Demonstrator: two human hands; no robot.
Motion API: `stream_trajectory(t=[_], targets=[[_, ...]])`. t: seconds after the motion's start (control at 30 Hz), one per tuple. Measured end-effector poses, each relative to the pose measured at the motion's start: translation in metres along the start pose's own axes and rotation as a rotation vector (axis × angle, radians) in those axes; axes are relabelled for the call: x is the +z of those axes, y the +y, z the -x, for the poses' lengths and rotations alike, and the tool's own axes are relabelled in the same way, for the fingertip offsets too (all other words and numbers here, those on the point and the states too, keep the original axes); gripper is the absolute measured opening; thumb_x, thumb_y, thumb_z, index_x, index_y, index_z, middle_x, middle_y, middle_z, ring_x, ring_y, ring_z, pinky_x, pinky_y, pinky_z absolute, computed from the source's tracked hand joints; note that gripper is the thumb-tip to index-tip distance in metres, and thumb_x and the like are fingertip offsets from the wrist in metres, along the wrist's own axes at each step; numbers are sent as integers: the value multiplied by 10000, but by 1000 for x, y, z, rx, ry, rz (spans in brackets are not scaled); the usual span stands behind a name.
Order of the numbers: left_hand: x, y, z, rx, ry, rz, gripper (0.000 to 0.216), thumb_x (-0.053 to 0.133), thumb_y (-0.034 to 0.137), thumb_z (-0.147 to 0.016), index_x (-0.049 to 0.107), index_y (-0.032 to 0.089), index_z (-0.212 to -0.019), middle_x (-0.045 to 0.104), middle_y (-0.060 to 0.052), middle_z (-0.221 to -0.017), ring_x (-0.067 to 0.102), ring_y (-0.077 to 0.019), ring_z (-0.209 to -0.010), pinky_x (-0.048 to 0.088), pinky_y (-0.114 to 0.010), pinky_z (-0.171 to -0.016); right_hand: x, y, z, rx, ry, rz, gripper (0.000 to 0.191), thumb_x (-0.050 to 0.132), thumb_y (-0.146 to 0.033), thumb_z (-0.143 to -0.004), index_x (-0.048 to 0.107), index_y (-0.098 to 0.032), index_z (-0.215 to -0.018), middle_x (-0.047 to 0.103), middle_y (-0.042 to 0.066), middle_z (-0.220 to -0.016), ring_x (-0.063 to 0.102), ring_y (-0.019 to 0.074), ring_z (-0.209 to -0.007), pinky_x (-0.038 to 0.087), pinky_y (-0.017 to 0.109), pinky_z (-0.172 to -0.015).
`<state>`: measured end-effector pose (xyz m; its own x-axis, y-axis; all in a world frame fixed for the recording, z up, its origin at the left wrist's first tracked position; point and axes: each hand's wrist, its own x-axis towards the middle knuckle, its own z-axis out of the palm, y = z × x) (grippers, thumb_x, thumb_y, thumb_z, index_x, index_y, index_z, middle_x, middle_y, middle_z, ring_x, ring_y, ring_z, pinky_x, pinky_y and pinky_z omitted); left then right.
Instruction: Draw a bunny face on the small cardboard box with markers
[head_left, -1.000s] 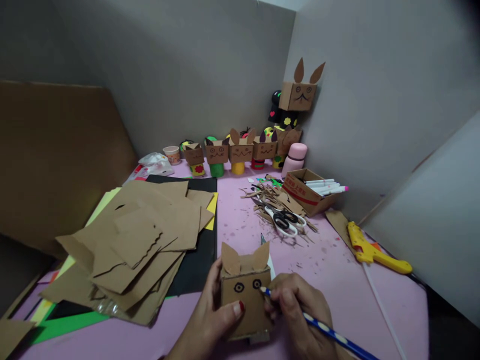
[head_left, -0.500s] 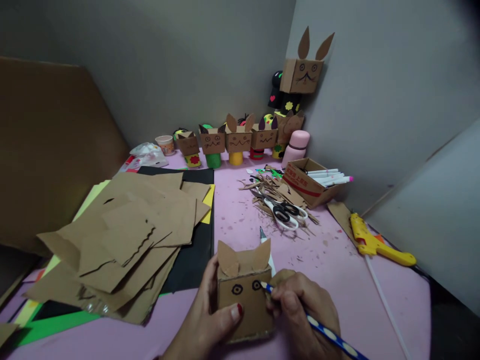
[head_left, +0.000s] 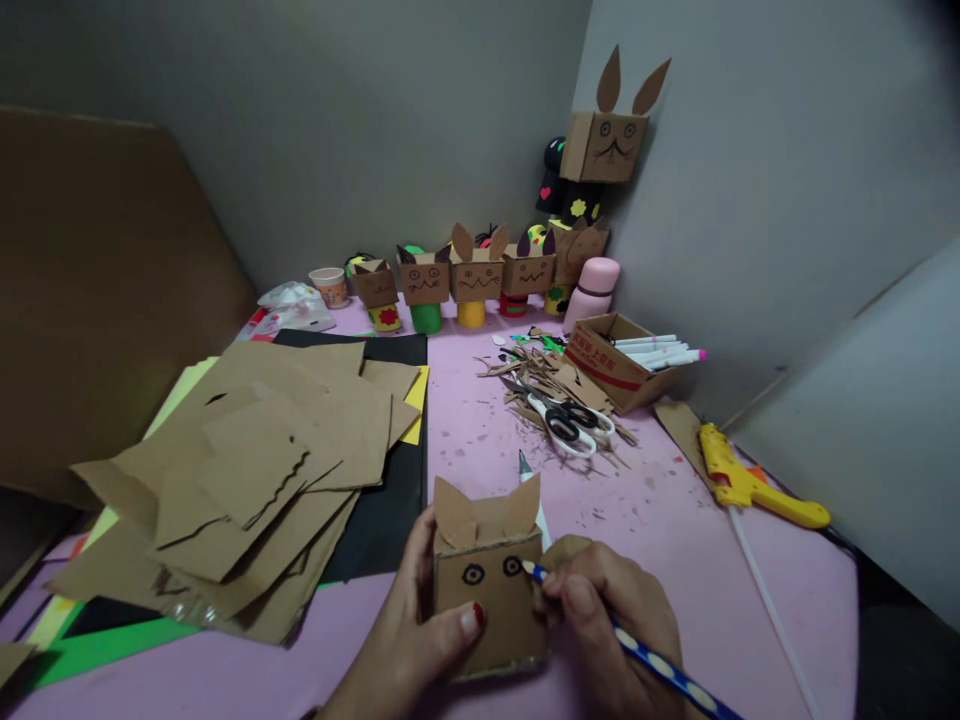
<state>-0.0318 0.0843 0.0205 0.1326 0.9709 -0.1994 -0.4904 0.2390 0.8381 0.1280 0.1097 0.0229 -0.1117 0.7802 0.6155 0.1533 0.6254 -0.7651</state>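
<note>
A small cardboard box [head_left: 502, 632] with two pointed cardboard ears and two drawn ring eyes is at the front of the table. My left hand [head_left: 420, 620] grips it from the left, thumb across its front. In my right hand [head_left: 611, 610] is a blue pencil with pale spots [head_left: 667, 675], pinched near its tip. That tip is at the right edge of the right eye; whether it touches the cardboard I cannot tell. Behind the box lies a marker [head_left: 526, 467], partly hidden by it.
On the left, cardboard sheets [head_left: 262, 450] lie over black paper [head_left: 375, 535]. Scissors [head_left: 570, 425] rest among cardboard scraps [head_left: 547, 375]. A box of markers [head_left: 622, 375], a pink bottle [head_left: 592, 290] and a yellow glue gun [head_left: 750, 480] are at right. Several cardboard animal figures [head_left: 478, 278] stand at the back.
The whole view has shifted very slightly. Both hands keep their hold, and the pencil tip stays beside the right eye.
</note>
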Motion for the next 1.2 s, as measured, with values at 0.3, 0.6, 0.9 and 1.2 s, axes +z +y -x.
stream_trajectory(t=[0.3, 0.6, 0.9, 1.2], targets=[[0, 1, 0, -2, -21, -7, 906, 801, 389, -661, 300, 276, -1407, 606, -161, -1290, 591, -389, -1136, 480, -508, -911, -3, 6, -1, -62, -45, 29, 262, 385, -303, -982, 493, -222, -757, 553, -17, -566, 546, 123, -498, 381, 234, -477], [-1, 0, -1, -1, -3, -38, 869, 798, 404, -658, 341, 275, -1386, 630, -154, -1249, 583, -397, -1137, 467, -526, -921, -2, 4, -3, -43, -63, 11, 244, 401, -295, -974, 518, -214, -776, 556, -16, -575, 522, 111, -483, 367, 227, -466], [-1, -3, -1, 15, 10, -4, 872, 796, 376, -663, 332, 288, -1396, 626, -140, -1273, 587, -375, -1140, 483, -496, -914, -5, 4, -5, -60, -99, 30, 262, 398, -293, -983, 527, -211, -769, 570, -11, -590, 557, 116, -515, 390, 218, -476], [-1, 1, 1, -21, 36, -27, 942, 809, 408, -650, 296, 279, -1430, 687, -142, -1156, 617, -382, -1094, 487, -513, -903, 0, 2, -2, 1, -10, 11, 303, 395, -352, -988, 519, -216, -747, 570, -9, -583, 547, 123, -514, 386, 238, -483]])
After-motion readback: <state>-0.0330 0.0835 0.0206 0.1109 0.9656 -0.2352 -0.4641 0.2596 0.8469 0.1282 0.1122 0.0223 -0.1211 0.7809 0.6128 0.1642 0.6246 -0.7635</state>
